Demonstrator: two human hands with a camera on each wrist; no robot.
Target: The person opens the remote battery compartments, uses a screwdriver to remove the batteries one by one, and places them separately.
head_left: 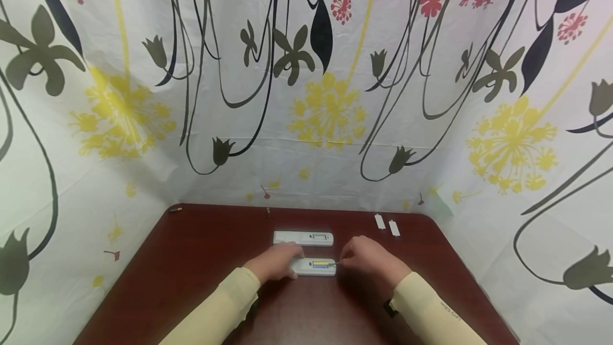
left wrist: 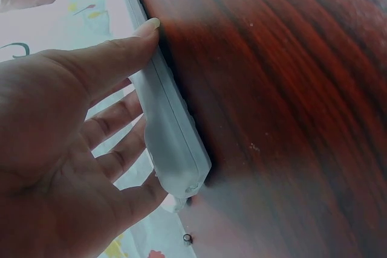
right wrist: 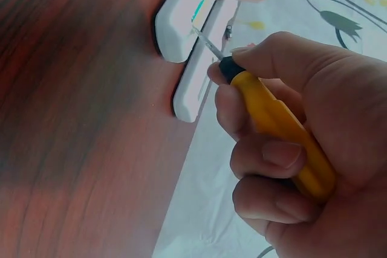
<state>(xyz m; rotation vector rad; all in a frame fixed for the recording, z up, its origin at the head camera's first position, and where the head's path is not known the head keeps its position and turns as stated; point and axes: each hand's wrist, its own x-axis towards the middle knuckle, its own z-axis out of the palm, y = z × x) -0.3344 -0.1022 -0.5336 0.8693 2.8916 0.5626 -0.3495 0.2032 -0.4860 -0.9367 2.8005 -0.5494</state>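
A white remote control (head_left: 303, 267) lies face down on the table, its battery compartment uncovered with yellow and blue battery colours (head_left: 320, 264) showing. My left hand (head_left: 278, 261) grips its left end; in the left wrist view the thumb presses one long edge and the fingers lie along the other side. My right hand (head_left: 371, 260) holds a screwdriver (right wrist: 281, 128) with a yellow handle and black collar, fingers wrapped round it. The screwdriver's thin metal tip reaches the end of the battery compartment. Whether it touches a battery or the contact, I cannot tell.
Just behind lies a second white remote control (head_left: 292, 238), its compartment also uncovered. Two white battery covers (head_left: 380, 221) (head_left: 394, 228) lie at the back right. A battery (head_left: 175, 210) is at the far left corner, and a small object (head_left: 268, 212) sits near the back edge.
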